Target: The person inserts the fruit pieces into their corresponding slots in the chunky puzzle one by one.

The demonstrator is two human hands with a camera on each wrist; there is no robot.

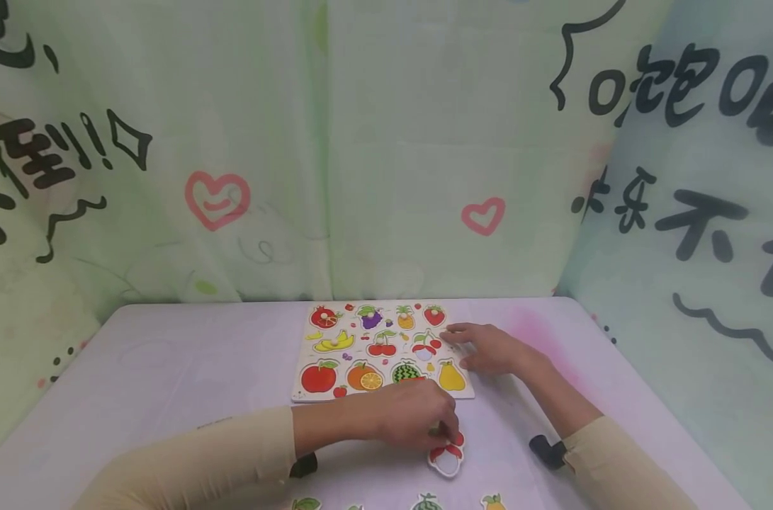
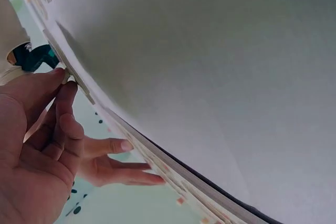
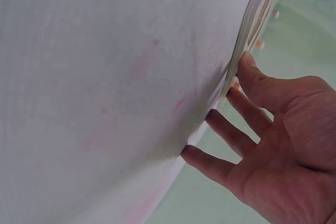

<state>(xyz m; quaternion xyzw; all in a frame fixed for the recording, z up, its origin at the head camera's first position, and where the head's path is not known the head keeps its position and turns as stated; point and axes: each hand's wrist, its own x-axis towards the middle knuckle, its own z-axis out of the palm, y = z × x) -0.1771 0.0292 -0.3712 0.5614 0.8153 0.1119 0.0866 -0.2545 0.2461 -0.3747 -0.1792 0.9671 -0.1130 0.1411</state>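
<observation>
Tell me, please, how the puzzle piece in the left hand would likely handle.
The puzzle piece is probably stiff: its edge looks straight from the left wrist view. Being thin, it should be light. Its flat shape suggests sliding rather than rolling.

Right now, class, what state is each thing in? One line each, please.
Fruit board: lying flat on the table
Left hand: pinching the red piece
Red piece: held, off the board
Right hand: fingers extended at the board's right edge
Watermelon piece: loose, partly out of frame
Pineapple piece: loose, partly out of frame
Leafy piece: loose, partly out of frame
Backdrop: hanging
</observation>
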